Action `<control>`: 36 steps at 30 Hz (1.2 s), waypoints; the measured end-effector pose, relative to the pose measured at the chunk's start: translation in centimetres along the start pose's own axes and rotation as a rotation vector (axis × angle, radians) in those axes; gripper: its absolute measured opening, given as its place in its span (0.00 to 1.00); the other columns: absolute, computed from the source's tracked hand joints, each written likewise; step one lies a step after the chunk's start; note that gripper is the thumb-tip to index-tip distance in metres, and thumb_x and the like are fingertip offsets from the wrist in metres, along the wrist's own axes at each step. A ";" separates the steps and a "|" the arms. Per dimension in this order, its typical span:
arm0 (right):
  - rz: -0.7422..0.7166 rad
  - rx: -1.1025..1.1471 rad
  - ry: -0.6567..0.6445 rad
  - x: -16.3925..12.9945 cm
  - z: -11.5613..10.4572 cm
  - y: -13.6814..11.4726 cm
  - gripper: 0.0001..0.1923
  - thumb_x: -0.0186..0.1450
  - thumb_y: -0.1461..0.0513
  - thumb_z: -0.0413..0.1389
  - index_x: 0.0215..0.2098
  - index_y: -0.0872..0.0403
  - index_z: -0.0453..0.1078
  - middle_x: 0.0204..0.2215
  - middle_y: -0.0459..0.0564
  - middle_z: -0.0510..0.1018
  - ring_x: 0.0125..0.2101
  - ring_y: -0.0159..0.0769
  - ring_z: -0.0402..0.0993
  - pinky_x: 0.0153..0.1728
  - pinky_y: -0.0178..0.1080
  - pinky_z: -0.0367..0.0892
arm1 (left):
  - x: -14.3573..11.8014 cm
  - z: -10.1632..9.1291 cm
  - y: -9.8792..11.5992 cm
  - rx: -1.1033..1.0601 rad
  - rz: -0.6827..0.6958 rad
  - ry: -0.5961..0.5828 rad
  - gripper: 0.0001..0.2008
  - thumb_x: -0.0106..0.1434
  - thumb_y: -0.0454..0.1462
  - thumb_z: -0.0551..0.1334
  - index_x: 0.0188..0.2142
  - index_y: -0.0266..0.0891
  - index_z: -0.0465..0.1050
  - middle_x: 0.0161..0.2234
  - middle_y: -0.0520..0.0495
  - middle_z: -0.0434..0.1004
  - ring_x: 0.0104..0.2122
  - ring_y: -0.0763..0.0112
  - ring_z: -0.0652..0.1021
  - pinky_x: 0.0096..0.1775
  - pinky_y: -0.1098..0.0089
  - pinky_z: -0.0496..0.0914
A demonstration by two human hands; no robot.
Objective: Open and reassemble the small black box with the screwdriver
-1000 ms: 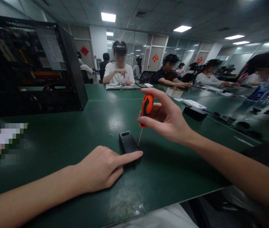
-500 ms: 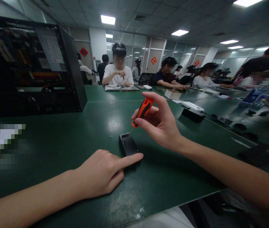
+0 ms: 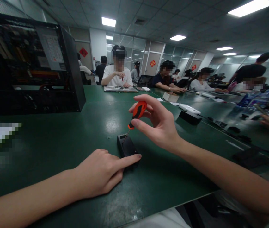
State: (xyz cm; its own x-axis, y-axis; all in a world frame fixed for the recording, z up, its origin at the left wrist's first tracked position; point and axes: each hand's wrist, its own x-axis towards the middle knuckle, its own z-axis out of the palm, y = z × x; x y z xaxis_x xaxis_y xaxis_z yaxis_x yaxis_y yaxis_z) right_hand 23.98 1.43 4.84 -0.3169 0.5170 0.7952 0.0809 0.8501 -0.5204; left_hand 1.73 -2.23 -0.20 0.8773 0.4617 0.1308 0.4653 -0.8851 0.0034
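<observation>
Dark green tabletop [image 3: 53, 148] in a bright office, open computer case [image 3: 30, 63] at 10 o'clock, other people seated at 12 to 2 o'clock. Left hand [image 3: 98, 172] flat, forefinger stretched out onto the near end of a small black box [image 3: 126, 148], gripping nothing. Right hand [image 3: 159, 125] raised at the box's 2 o'clock, fingertips pinched around an orange screwdriver [image 3: 136, 114], tip slanting down onto the box's far end.
</observation>
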 end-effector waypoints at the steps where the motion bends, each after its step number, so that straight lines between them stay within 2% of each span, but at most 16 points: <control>1: 0.004 -0.011 0.026 0.0 0.0 -0.1 0.21 0.65 0.63 0.63 0.56 0.51 0.67 0.47 0.49 0.77 0.44 0.33 0.77 0.47 0.37 0.76 | 0.0 -0.1 0.0 0.007 -0.001 -0.005 0.32 0.70 0.33 0.56 0.70 0.50 0.50 0.34 0.53 0.84 0.26 0.61 0.81 0.31 0.62 0.67; 3: 0.028 -0.008 0.040 0.0 -0.2 -0.3 0.19 0.65 0.63 0.63 0.54 0.52 0.68 0.45 0.49 0.78 0.43 0.33 0.78 0.45 0.37 0.76 | 0.1 -0.3 0.0 0.028 0.001 -0.018 0.32 0.70 0.33 0.56 0.70 0.50 0.50 0.34 0.52 0.84 0.26 0.61 0.81 0.31 0.63 0.67; 6: 0.061 0.008 -0.009 -0.1 -0.7 -0.4 0.18 0.68 0.64 0.58 0.56 0.53 0.65 0.42 0.49 0.79 0.43 0.34 0.78 0.45 0.38 0.77 | 0.1 -0.9 -0.2 0.059 0.010 -0.044 0.31 0.70 0.33 0.55 0.70 0.50 0.51 0.33 0.51 0.84 0.27 0.61 0.81 0.31 0.63 0.67; 9: 0.050 -0.090 -0.036 -0.7 -1.2 -0.1 0.19 0.68 0.66 0.56 0.56 0.53 0.61 0.42 0.50 0.78 0.42 0.33 0.77 0.43 0.37 0.77 | 0.1 -1.3 -0.2 0.072 0.025 -0.053 0.28 0.73 0.37 0.55 0.70 0.49 0.52 0.34 0.50 0.83 0.28 0.60 0.81 0.31 0.63 0.68; 12: -0.008 -0.184 -0.061 -1.5 -1.7 0.6 0.21 0.66 0.67 0.57 0.55 0.51 0.57 0.42 0.48 0.75 0.41 0.32 0.76 0.41 0.36 0.76 | 0.1 -1.4 -0.3 0.129 0.043 -0.016 0.28 0.73 0.42 0.57 0.69 0.48 0.54 0.33 0.48 0.82 0.29 0.59 0.80 0.30 0.63 0.69; 16: -0.088 -0.225 -0.069 -1.9 -2.6 1.3 0.19 0.66 0.66 0.60 0.50 0.49 0.59 0.39 0.46 0.74 0.36 0.31 0.74 0.36 0.35 0.75 | 0.5 -1.3 -0.3 0.211 0.065 0.089 0.24 0.72 0.40 0.58 0.67 0.50 0.61 0.35 0.46 0.78 0.31 0.58 0.78 0.31 0.63 0.70; 18: -0.166 -0.262 -0.015 -1.8 -3.3 1.2 0.17 0.65 0.67 0.61 0.48 0.49 0.62 0.37 0.46 0.74 0.33 0.31 0.73 0.33 0.36 0.73 | 0.6 -1.3 -0.4 0.205 0.075 0.161 0.22 0.72 0.40 0.59 0.64 0.51 0.65 0.40 0.42 0.77 0.38 0.55 0.78 0.36 0.59 0.73; 21: -0.390 -0.282 0.156 -1.3 -4.1 0.6 0.16 0.62 0.70 0.59 0.45 0.49 0.65 0.31 0.45 0.72 0.27 0.32 0.71 0.28 0.37 0.70 | 0.5 -1.3 -0.9 0.139 0.104 0.237 0.19 0.72 0.37 0.59 0.61 0.48 0.70 0.57 0.36 0.72 0.57 0.46 0.72 0.52 0.50 0.71; 23: -0.517 -0.265 0.225 -1.2 -4.2 0.1 0.16 0.61 0.72 0.57 0.44 0.50 0.66 0.27 0.44 0.71 0.23 0.31 0.70 0.23 0.36 0.68 | 0.3 -1.1 -1.7 0.095 0.128 0.215 0.19 0.73 0.36 0.57 0.61 0.45 0.69 0.66 0.36 0.64 0.66 0.44 0.63 0.61 0.46 0.64; 24: -0.551 -0.252 0.227 -1.3 -4.1 -0.1 0.17 0.60 0.72 0.57 0.44 0.49 0.66 0.26 0.44 0.70 0.22 0.30 0.70 0.21 0.35 0.67 | 0.2 -1.0 -2.1 0.078 0.145 0.177 0.20 0.74 0.35 0.56 0.63 0.44 0.67 0.67 0.37 0.63 0.67 0.46 0.62 0.63 0.45 0.61; 26: -0.556 -0.240 0.152 -1.7 -3.9 -0.6 0.16 0.60 0.72 0.57 0.42 0.49 0.66 0.25 0.44 0.71 0.21 0.30 0.71 0.19 0.33 0.67 | 0.0 -0.8 -3.0 0.029 0.130 0.123 0.22 0.74 0.36 0.56 0.66 0.46 0.63 0.68 0.40 0.63 0.68 0.48 0.62 0.65 0.44 0.58; 31: -0.575 -0.284 -0.159 -3.0 -3.2 -1.2 0.13 0.60 0.71 0.58 0.36 0.49 0.61 0.27 0.47 0.75 0.23 0.31 0.74 0.22 0.32 0.72 | -0.3 -0.4 -4.2 -0.030 0.046 0.187 0.24 0.71 0.39 0.60 0.65 0.50 0.65 0.65 0.42 0.68 0.65 0.49 0.65 0.63 0.47 0.62; 36: -0.635 -0.358 -0.240 -3.4 -3.0 -1.4 0.14 0.62 0.71 0.58 0.35 0.49 0.57 0.27 0.49 0.78 0.25 0.32 0.78 0.26 0.32 0.74 | -0.1 -0.5 -4.1 -0.002 0.001 0.235 0.26 0.68 0.42 0.65 0.64 0.48 0.67 0.59 0.40 0.73 0.58 0.47 0.69 0.59 0.47 0.64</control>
State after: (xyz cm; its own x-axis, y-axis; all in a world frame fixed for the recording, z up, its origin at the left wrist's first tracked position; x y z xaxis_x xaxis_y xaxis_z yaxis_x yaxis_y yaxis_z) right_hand 27.75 -1.24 3.77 -0.5976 -0.0824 0.7975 0.1030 0.9786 0.1782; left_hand -0.34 1.26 0.29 0.8260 0.4351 0.3584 0.4642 -0.8857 0.0055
